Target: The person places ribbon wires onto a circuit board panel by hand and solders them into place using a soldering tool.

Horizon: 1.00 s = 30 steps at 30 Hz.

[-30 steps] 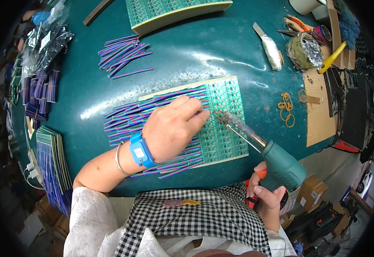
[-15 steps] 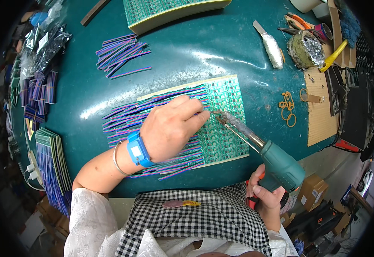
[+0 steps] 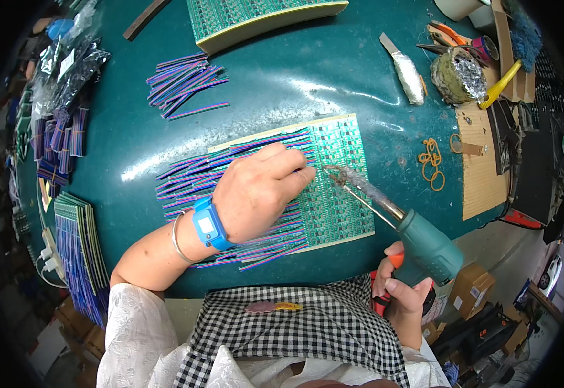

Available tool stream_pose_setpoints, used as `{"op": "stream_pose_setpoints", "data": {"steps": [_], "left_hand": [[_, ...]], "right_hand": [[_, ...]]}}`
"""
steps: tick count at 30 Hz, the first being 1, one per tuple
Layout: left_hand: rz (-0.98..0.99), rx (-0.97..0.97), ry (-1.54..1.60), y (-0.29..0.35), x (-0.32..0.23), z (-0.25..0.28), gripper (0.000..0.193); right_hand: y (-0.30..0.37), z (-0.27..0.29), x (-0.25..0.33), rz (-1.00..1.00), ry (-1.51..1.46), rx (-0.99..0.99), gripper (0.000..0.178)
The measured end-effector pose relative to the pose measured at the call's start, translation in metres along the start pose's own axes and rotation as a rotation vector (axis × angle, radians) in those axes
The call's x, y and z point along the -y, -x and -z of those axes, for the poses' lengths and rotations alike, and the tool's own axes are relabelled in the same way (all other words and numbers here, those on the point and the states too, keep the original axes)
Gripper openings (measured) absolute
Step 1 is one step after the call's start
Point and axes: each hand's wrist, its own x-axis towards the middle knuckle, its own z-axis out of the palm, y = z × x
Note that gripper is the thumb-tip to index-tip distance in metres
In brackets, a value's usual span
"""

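A panel of green circuit boards (image 3: 341, 194) lies on the table in front of me, with rows of blue, red and black ribbon wires (image 3: 188, 184) spread over its left part. Over these wires, my left hand (image 3: 259, 187) is closed in a pinch, its fingertips at the border of the bare boards; it seems to grip a ribbon wire, whose end the fingers mostly hide. A blue wrist strap (image 3: 209, 224) circles that wrist. My right hand (image 3: 401, 284) is wrapped round the handle of a green soldering gun (image 3: 429, 249). Its dark tip points left, just beside the left fingertips.
Loose ribbon wires (image 3: 181, 84) lie behind the panel, near a tall board stack (image 3: 262, 22). Wired boards (image 3: 81, 252) and bundled wires (image 3: 59, 145) sit left. Toward the right are a wrapped blade (image 3: 406, 74), rubber bands (image 3: 432, 165), a foil-filled tin (image 3: 459, 74) and cardboard (image 3: 479, 181).
The soldering gun has shifted slightly to the right, its tip now a little farther from the left fingertips. My left hand stays in place.
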Motion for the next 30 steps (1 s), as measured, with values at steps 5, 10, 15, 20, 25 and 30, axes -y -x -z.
{"op": "stream_pose_setpoints", "data": {"steps": [5, 10, 15, 20, 25, 30], "left_hand": [[-0.008, -0.016, 0.012, 0.000, 0.001, 0.000, 0.029], [0.012, 0.015, 0.002, 0.002, -0.001, 0.000, 0.030], [0.008, 0.038, -0.020, 0.001, -0.003, 0.001, 0.030], [0.003, 0.034, -0.044, 0.001, -0.004, 0.001, 0.031], [0.001, 0.048, -0.060, 0.002, -0.005, 0.000, 0.032], [0.005, 0.048, -0.052, 0.002, -0.007, 0.002, 0.032]], "right_hand": [[0.001, 0.004, -0.007, -0.002, 0.068, 0.053, 0.049], [0.007, 0.010, -0.011, -0.020, 0.034, 0.050, 0.049], [0.004, 0.008, -0.004, -0.016, -0.107, 0.072, 0.051], [0.008, 0.012, -0.009, 0.008, -0.036, 0.068, 0.052], [0.010, 0.013, -0.014, 0.022, -0.019, 0.086, 0.053], [0.006, 0.007, -0.010, 0.020, 0.121, 0.054, 0.045]]}}
